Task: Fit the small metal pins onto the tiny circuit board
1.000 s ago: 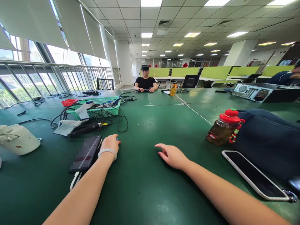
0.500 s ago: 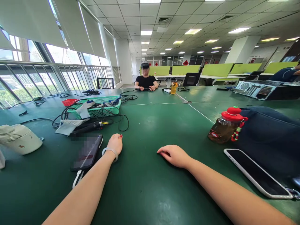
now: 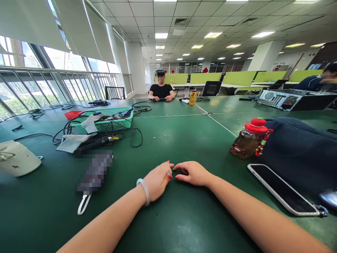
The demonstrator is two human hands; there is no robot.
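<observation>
While the right hand keeps nearly the same place on the green table, the left hand has swung inward from beside the dark, blurred object, so that the fingertips of both now almost meet; whether they touch cannot be told. The left fingers curl around a small pale thing, mostly hidden, its kind unclear, which lies between that thumb and forefinger, close to the other hand. The right thumb and forefinger leave a narrow gap, with nothing visible in it. This seems to bring the small pale thing within reach of both hands. Off to the right lies a white-edged phone, and on the left the blurred object with its white strap, now well apart from either hand. Beyond stand the red-lidded bottle, just beside a dark bag, and the green basket. At the table's far side another person sits, hands on the tabletop.
</observation>
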